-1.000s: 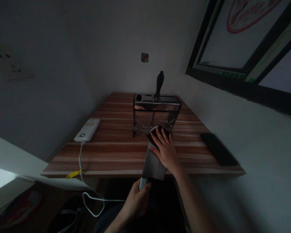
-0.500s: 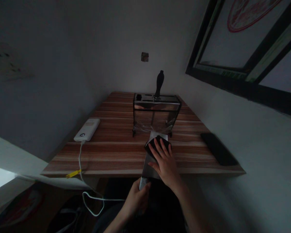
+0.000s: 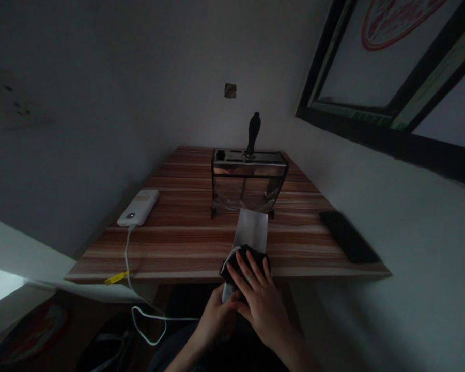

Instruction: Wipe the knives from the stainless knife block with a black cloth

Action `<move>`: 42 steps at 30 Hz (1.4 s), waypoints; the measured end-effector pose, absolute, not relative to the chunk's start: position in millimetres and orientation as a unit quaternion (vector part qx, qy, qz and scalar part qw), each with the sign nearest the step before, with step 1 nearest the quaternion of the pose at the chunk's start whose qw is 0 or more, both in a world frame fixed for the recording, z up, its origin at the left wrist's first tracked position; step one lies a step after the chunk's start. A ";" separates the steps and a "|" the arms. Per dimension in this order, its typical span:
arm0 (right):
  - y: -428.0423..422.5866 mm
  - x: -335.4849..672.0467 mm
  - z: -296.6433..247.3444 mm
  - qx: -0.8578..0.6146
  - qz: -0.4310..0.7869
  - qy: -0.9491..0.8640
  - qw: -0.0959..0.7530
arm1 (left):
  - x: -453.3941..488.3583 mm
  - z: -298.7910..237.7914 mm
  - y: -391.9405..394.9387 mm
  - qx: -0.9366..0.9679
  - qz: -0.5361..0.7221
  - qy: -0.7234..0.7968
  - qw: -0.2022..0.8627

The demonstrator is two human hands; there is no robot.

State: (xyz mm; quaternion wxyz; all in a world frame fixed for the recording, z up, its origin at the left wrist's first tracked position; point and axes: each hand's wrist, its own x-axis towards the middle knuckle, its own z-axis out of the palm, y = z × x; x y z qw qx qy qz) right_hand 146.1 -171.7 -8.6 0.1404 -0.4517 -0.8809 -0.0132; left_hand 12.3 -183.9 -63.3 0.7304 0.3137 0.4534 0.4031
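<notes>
A broad cleaver (image 3: 251, 230) with a flat metal blade lies over the front edge of the table, its far end pointing at the knife block. My left hand (image 3: 216, 315) is closed around its pale handle, below the table edge. Over the near part of the blade, a black cloth (image 3: 229, 266) with a light edge lies under my right hand (image 3: 258, 297). The fingers of that hand are spread flat and press on the cloth; its thumb comes close to my left hand. The cloth hides the blade's near end.
A clear-sided knife block (image 3: 236, 188) holding a black-handled tool (image 3: 254, 133) stands just beyond the blade. At left lies a white power bank (image 3: 139, 206) with a white cable (image 3: 127, 253) hanging over the edge. A black phone (image 3: 347, 236) rests at right, beside the wall.
My right hand has drawn the black cloth back along the blade toward the handle, uncovering the blade's far part. My left hand keeps its hold on the handle.
</notes>
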 end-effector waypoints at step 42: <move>-106.0 155.0 10.0 -0.470 -0.065 -0.865 0.162 | 9.9 -62.4 -184.0 0.338 0.383 0.442 0.737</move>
